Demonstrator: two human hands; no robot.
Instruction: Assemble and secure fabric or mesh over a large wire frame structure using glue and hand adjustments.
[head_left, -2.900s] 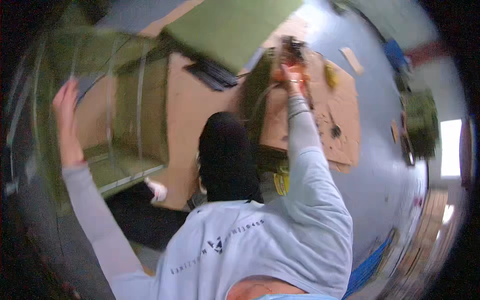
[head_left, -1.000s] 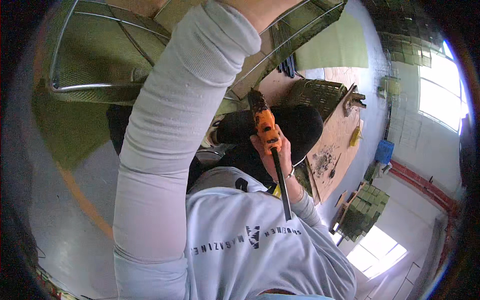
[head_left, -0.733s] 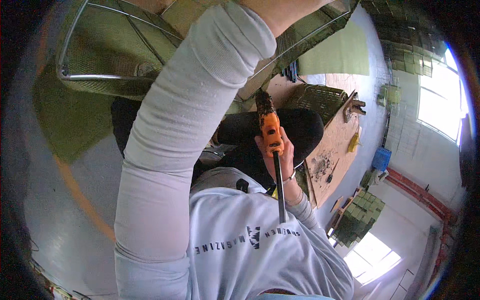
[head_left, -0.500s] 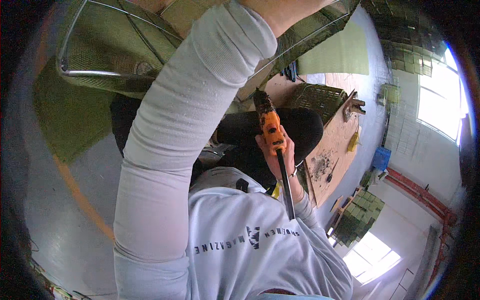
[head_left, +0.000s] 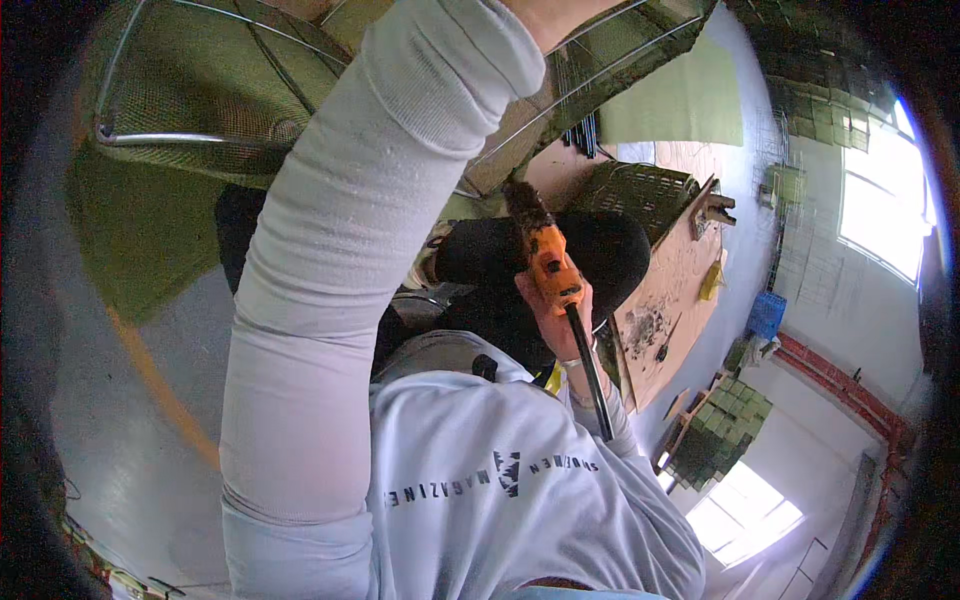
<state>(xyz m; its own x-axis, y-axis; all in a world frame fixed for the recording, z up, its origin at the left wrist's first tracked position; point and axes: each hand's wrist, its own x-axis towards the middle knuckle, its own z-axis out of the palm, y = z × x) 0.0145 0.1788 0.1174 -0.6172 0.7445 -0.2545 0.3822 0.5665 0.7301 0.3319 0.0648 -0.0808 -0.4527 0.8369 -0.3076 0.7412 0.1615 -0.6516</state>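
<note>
My right hand [head_left: 553,322] is closed round an orange glue gun [head_left: 553,265], held in front of my lap. Dark, crusty residue covers the gun's front end, which points up and away from me. A straight black glue stick [head_left: 590,370] juts from its back towards my shirt. My left arm [head_left: 320,240], in a light grey sleeve, reaches up across the view. Only bare skin past the cuff shows at the top edge; the left hand itself is out of the picture. Beyond that arm lies a metal-framed piece covered in olive mesh [head_left: 215,95].
A brown board [head_left: 665,310] with dark smears lies to my right, a yellow item [head_left: 711,280] on it. Near it stands an olive slatted crate [head_left: 635,195]. Several black sticks [head_left: 583,137] lie farther off. A blue crate [head_left: 766,315] is by the wall; green mats [head_left: 140,240] cover floor.
The glue gun has tilted slightly, its back end swinging right with my right hand. My left arm and the mesh frame sit a little farther left in the view.
</note>
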